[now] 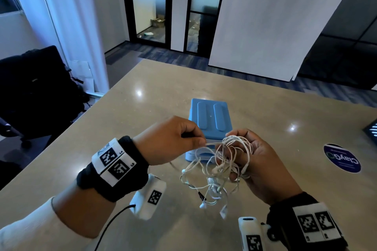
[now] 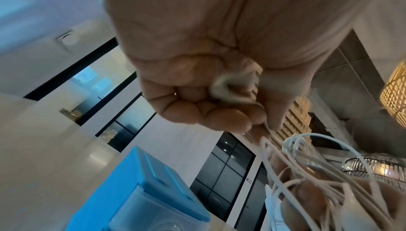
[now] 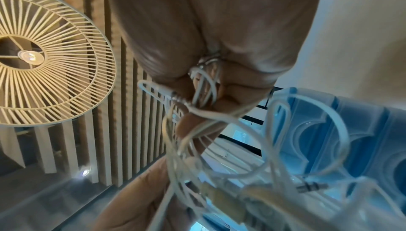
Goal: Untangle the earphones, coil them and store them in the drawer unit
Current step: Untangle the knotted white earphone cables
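Beige table (image 1: 142, 108) – both hands' fingers grip tangled earphones (image 1: 224, 161); glass doors (image 1: 163, 6) beyond.

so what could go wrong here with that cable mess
The left hand pinches one strand while the right hand grips the bundled earphones; pulling that strand sideways could tighten a knot rather than free it. Earbuds and a plug dangle loose below the bundle, so they may snag in other loops. The blue drawer unit sits just behind the hands, and a swinging loop could catch on it.
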Motion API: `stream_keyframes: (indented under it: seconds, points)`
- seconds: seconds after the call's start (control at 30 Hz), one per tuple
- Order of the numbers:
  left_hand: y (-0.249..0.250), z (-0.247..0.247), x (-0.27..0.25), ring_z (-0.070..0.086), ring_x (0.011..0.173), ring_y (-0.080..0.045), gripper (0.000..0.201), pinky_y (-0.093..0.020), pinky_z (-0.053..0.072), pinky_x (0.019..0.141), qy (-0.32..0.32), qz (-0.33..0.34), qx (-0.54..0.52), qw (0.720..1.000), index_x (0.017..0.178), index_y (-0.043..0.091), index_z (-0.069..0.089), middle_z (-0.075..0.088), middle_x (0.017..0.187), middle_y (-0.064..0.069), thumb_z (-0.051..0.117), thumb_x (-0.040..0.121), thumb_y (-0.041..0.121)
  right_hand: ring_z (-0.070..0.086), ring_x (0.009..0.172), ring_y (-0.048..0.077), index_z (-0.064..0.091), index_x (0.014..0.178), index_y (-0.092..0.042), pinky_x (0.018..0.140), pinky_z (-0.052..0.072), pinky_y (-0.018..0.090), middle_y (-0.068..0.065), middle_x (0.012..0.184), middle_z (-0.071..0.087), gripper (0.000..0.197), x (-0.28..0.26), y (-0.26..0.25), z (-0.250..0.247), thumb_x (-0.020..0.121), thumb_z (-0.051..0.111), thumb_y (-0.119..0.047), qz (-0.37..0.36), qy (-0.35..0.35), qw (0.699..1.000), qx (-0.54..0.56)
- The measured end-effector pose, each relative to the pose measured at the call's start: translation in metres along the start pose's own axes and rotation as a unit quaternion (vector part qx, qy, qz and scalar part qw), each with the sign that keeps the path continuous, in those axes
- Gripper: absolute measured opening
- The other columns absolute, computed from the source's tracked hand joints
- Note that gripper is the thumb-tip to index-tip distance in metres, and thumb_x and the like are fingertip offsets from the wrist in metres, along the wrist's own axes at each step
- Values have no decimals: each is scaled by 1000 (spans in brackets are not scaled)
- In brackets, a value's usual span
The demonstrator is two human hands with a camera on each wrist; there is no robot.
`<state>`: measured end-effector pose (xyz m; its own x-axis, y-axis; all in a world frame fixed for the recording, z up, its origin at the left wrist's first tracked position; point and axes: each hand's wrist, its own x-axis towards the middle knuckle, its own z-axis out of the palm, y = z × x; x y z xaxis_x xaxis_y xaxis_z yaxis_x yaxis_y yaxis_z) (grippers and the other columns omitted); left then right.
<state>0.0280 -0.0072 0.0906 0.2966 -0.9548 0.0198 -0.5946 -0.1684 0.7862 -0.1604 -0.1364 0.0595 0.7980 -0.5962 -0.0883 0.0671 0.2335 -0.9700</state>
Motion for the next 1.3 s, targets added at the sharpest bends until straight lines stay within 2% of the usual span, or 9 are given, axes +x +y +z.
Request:
stream_keyframes:
  seconds: [0.33,0.53,0.63,0.7,0.77,0.93,1.1,1.2,1.3]
  points:
    - [-2,-14,3,55,63,-6,14,-26,45,64,77,-5,-24,997,87,24,66,65,69,8,57,97,30,59,53,22,74,102,-14,38,46,25,17,88,69,27,0,3,-4,79,72,-1,22,-41,998,43]
    - [-9,-8,8,62,58,-16,20,-27,41,59,179,-82,-287,938,89,10,59,62,60,4,45,103,13,55,47,19,66,100,-5,36,44,24,17,85,67,27,0,4,-6,76,68,6,20,-25,997,74]
    - [-17,-3,8,63,58,-16,18,-28,41,56,175,-125,-283,935,90,10,61,65,62,1,49,101,15,56,47,19,63,97,-6,36,42,22,18,85,66,22,0,2,-7,78,66,5,15,-11,997,81]
    - [-27,1,8,66,76,-14,8,-30,46,66,156,-113,-146,970,99,13,65,72,82,-1,58,95,15,55,47,19,63,95,-7,37,41,22,17,82,66,19,-1,1,-7,78,62,2,14,-10,997,81]
    - [-29,4,4,59,105,-9,36,-25,45,87,134,-63,32,988,123,24,62,65,116,5,63,89,14,55,47,19,64,95,-8,38,41,22,16,81,65,18,-1,1,-7,79,64,1,15,-15,997,72]
    - [-2,21,0,21,145,-5,60,-36,19,118,59,107,141,982,145,47,36,33,152,24,55,91,28,59,52,21,66,95,-10,37,46,24,16,84,66,32,1,1,-1,71,88,-13,20,-50,998,45]
    - [6,28,4,61,100,2,19,-23,45,94,55,125,82,987,110,34,70,69,102,19,63,92,36,60,51,22,65,94,-9,35,45,24,14,77,65,19,-1,0,-1,79,68,2,18,-42,998,39]
    - [6,27,4,63,91,5,14,-2,40,78,47,94,41,994,102,33,73,71,92,18,69,89,31,60,52,22,63,99,-6,36,46,24,15,79,67,24,-2,-1,-3,77,69,1,16,-38,999,32]
    - [5,27,3,62,89,5,11,-3,41,77,37,86,32,995,97,34,74,70,90,19,71,88,29,60,55,23,65,99,-7,38,46,25,16,82,66,24,-2,1,-4,77,69,1,17,-33,999,24]
